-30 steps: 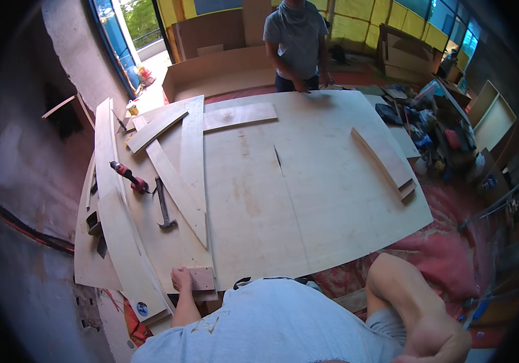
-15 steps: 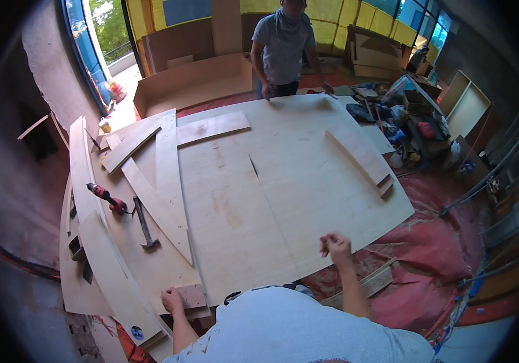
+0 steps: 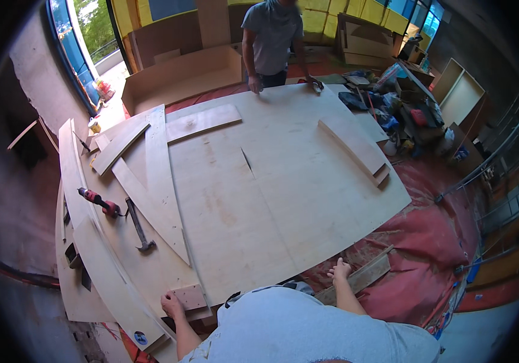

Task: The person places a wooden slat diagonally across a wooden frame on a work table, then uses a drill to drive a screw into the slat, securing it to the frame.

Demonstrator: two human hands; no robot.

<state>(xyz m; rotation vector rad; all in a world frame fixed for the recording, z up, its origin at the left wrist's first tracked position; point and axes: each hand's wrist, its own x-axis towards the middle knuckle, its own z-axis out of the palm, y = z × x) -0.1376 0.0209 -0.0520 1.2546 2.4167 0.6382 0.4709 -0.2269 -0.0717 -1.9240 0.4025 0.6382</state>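
My left hand (image 3: 173, 305) is at the near edge of the work surface, its fingers closed on the left end of a small reddish wooden block (image 3: 191, 296). Part of that grip is hidden by the hand itself. My right hand (image 3: 340, 269) is just off the near edge of a large plywood sheet (image 3: 259, 206), over the red floor covering; its fingers are partly spread and I see nothing in them. A claw hammer (image 3: 140, 227) and a red-and-black cordless drill (image 3: 100, 202) lie on the boards to the left.
Across the sheet stands a co-worker (image 3: 271, 42), one hand at its far edge. Long wooden strips (image 3: 114, 260) line the left side. An angled board (image 3: 353, 151) rests on the sheet's right. Beyond it is a cluttered pile (image 3: 401, 103). A plank (image 3: 362, 278) lies on the red covering (image 3: 435, 242).
My right hand has dropped toward me, off the sheet's edge, and its fingers have loosened. My left hand stays on the block. The view has shifted slightly; the co-worker's hand has moved at the far edge.
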